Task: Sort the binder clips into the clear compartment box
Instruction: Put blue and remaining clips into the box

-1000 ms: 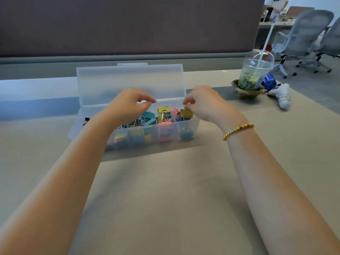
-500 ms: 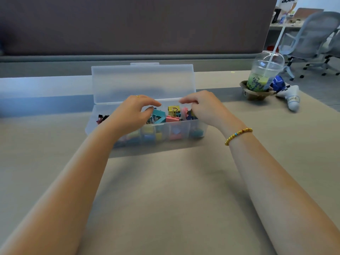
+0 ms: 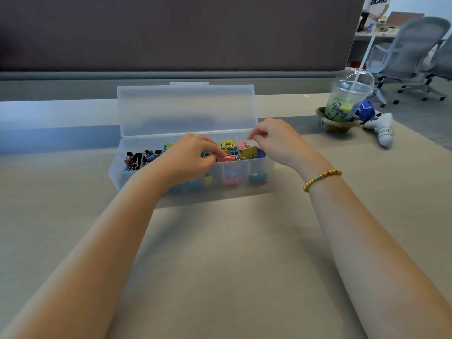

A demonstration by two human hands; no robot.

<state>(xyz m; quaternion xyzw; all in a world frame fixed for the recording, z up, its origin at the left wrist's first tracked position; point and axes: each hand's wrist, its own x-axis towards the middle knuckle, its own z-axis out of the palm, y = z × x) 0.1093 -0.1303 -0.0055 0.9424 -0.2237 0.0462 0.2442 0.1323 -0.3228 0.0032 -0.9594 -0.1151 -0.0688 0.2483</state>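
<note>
- A clear compartment box [image 3: 137, 177] is seen on the table [image 3: 220, 265], its lid [image 3: 186, 108] standing open behind it and its long axis running left to right in front of the person.
- Binder clips [image 3: 146, 156] in black, blue, yellow, pink and teal are held in the compartments; the dark ones are gathered at the left end, the brighter ones toward the right.
- A pink binder clip [image 3: 226, 158] is found at the near wall of the box, right of centre, lying on top of the others and just beside the left fingertips.
- The left hand [image 3: 188, 157] is placed over the middle of the box, fingers curled and drawn together; the fingertips [image 3: 217, 152] meet at the left edge of the pink clip, and a pinch on it is judged likely, though the contact is too small to confirm.
- The right hand [image 3: 276, 140] is held above the right end of the box, thumb and forefinger closed to a fine pinch at their tips [image 3: 252, 137]; whether anything is held there cannot be told.
- A yellow binder clip [image 3: 248, 150] lies between the 2 hands, directly below the right fingertips and apart from them.
- The pink clip is nearer to the left hand, so the coming move is judged to rest on that hand: a lift from its left edge, then a short carry along the box's long axis to the matching compartment.
- A plastic cup [image 3: 347, 99] with a straw is noted well apart at the far right.
</note>
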